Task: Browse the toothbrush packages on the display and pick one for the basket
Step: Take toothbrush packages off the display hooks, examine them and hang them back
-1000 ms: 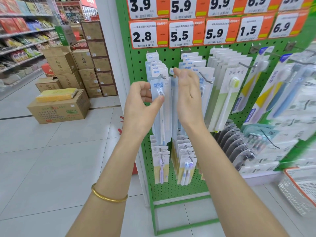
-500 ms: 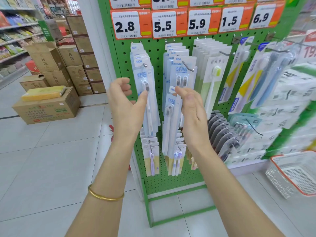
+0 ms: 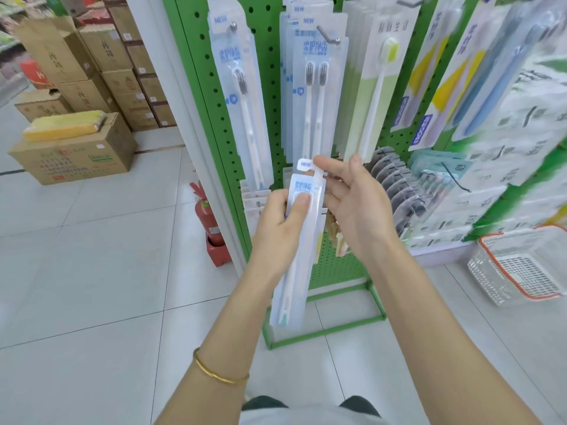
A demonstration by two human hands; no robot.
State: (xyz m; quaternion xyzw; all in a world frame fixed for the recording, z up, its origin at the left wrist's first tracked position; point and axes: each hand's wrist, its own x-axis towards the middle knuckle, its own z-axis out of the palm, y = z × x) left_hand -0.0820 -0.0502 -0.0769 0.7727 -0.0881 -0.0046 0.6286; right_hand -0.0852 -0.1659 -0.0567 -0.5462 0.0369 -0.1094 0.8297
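Observation:
A long clear toothbrush package (image 3: 296, 265) with a pale blue card is off the hooks and hangs in front of the green pegboard display (image 3: 267, 96). My left hand (image 3: 277, 230) grips its upper part, thumb pressed flat on the front. My right hand (image 3: 352, 204) pinches the package's top tab with the fingertips, the other fingers spread loosely. More toothbrush packages (image 3: 310, 87) hang on the hooks above. The white wire basket (image 3: 521, 268) with a red rim stands on the floor at the right.
Stacked cardboard boxes (image 3: 92, 72) fill the aisle at the left, one low box (image 3: 76, 148) carrying a yellow pack. A red fire extinguisher (image 3: 208, 219) stands at the display's left foot. Pale floor tiles spread out at the left.
The package came off the hook and moved down. My right hand carried it at first; now my left hand grips it too, having left the packages on the left hook. The view dropped.

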